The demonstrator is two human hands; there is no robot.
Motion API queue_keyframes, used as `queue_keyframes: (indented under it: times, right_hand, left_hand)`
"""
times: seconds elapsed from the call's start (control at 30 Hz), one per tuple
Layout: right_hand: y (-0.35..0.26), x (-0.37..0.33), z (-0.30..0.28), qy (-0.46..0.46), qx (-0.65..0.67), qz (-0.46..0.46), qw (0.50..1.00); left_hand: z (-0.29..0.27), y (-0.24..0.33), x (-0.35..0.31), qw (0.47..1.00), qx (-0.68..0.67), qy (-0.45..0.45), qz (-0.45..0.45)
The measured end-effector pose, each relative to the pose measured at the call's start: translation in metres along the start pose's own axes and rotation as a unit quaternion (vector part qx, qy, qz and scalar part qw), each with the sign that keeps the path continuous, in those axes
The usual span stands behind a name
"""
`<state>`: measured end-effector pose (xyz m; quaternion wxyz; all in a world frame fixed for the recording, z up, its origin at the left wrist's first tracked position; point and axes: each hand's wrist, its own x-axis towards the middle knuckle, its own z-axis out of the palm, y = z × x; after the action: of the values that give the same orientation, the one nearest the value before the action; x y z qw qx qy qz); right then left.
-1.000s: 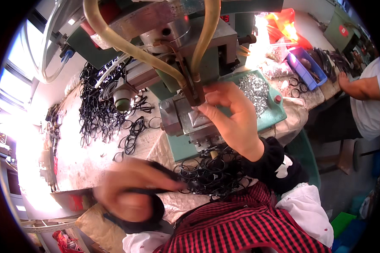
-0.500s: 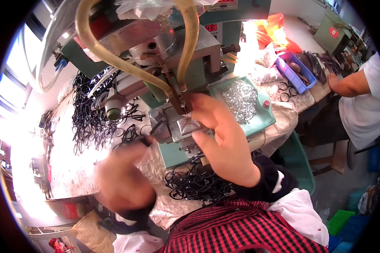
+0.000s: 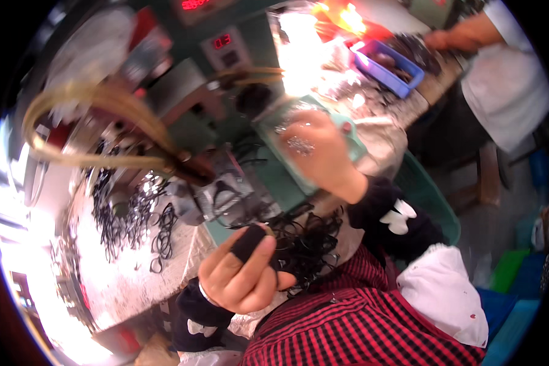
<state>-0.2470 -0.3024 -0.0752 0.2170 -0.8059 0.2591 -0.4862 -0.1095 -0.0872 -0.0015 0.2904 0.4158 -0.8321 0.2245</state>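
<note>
My left hand [image 3: 241,277] is closed in front of the machine, with its fingers curled together. A black wrap [image 3: 248,243] covers one of its fingers. What it holds, if anything, is hidden. Just beside it lies a tangled pile of black loops [image 3: 311,244]. My right hand [image 3: 320,152] is over the green tray [image 3: 357,145] of small shiny metal pieces [image 3: 300,145]. Motion smears its fingers, so their grip does not show. The machine's metal work head [image 3: 192,169] stands up and left of my hands, with a black loop-like piece [image 3: 224,194] on the plate below it.
Thick yellowish hoses [image 3: 91,161] arch beside the head. More black loops [image 3: 161,235] lie on the table at left. A blue bin [image 3: 389,70] stands at the far right of the bench, near another person's arm [image 3: 470,33]. A green crate [image 3: 430,198] is on the right.
My right hand has left the work head and moved over the tray of metal pieces. My left hand has moved right, to the black loop pile. The view has shifted.
</note>
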Motion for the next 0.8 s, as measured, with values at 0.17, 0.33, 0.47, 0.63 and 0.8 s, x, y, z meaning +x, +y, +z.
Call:
queue_keyframes:
  times: [0.17,0.33,0.47,0.63,0.8]
  right_hand:
    - [-0.013,-0.004,0.047,-0.197,-0.123,-0.081,0.969]
    - [0.002,-0.004,0.065,-0.172,-0.128,-0.079,0.974]
    - [0.011,-0.007,0.081,-0.143,-0.113,-0.112,0.977]
    - [-0.013,0.001,0.058,-0.096,-0.124,-0.085,0.984]
    - [-0.019,0.006,0.024,-0.095,0.084,0.119,0.985]
  left_hand:
    - [-0.014,0.015,-0.004,0.997,0.021,-0.068,-0.041]
    - [-0.028,0.040,-0.070,0.983,0.048,0.000,-0.179]
    - [-0.037,0.024,-0.117,0.908,0.170,0.157,-0.348]
    - [-0.112,-0.012,-0.138,0.684,0.059,0.406,-0.603]
    - [-0.117,-0.066,-0.173,0.713,0.160,0.004,-0.683]
